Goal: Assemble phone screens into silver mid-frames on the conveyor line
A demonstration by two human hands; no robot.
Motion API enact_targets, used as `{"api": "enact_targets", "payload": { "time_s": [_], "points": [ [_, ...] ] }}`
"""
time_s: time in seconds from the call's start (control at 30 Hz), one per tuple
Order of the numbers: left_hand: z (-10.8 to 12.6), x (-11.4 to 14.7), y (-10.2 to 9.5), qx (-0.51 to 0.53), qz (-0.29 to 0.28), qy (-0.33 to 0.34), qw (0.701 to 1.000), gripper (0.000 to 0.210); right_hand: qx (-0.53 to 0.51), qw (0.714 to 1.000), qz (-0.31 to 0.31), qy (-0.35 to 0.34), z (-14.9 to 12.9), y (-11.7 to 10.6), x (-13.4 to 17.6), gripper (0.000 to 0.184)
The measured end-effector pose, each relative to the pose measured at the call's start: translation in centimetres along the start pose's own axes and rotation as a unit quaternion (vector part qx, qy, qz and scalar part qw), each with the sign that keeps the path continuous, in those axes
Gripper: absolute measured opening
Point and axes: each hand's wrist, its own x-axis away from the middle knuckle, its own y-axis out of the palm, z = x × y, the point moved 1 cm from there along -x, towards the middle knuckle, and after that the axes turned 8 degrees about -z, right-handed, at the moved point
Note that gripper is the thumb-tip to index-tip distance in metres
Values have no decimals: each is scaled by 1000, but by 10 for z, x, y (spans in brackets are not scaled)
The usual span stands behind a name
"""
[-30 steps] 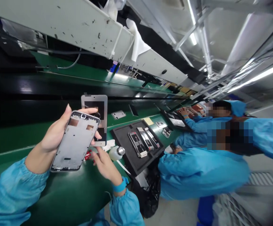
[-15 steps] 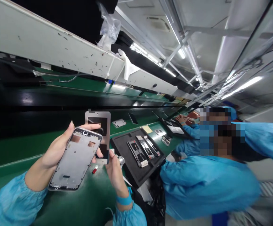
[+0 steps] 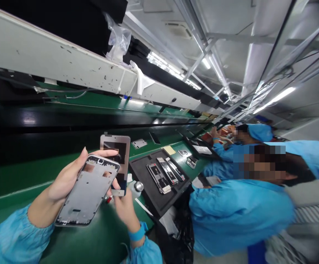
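Observation:
My left hand (image 3: 63,179) is closed round a grey metal phone frame (image 3: 86,196), tilted, with square cut-outs near its top. The fingers of that hand also reach across a phone screen panel (image 3: 123,157), which stands upright just behind the frame and has a silvery border and dark middle. At the panel's bottom edge my right hand (image 3: 125,209) grips it, its fingertips partly hidden. A small bottle with a metal cap (image 3: 138,186) stands beside my right hand. Something small and red (image 3: 109,199) lies on the bench below the panel.
A black foam tray (image 3: 141,165) with several phone parts (image 3: 166,170) lies to the right on the green bench (image 3: 93,245). More phone parts and a yellow paper (image 3: 169,150) lie beyond it. A co-worker in blue (image 3: 236,212) sits close on the right. A shelf beam (image 3: 74,55) runs overhead.
My right hand has moved left along the panel's bottom edge, uncovering more of the bottle. The frame and panel stay nearly in place, while the view has shifted slightly.

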Motion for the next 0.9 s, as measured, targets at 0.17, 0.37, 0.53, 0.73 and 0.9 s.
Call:
{"api": "enact_targets", "payload": {
  "time_s": [0.17,0.37,0.53,0.73,0.9],
  "points": [
    [-4,2,0,-19,-13,6,1000,78,-203,977,-43,42,-45,-13,-9,75],
    [-14,0,6,-31,-34,4,999,73,-281,951,-121,34,-60,10,-1,65],
    [-9,-12,10,12,101,72,992,70,-217,974,-63,-2,-47,-6,7,72],
    [-11,-32,2,-5,297,168,940,64,11,995,-73,-71,-54,-47,16,66],
    [-22,-37,-7,-71,290,233,925,65,183,969,-131,-107,-72,-59,14,71]
  ]
}}
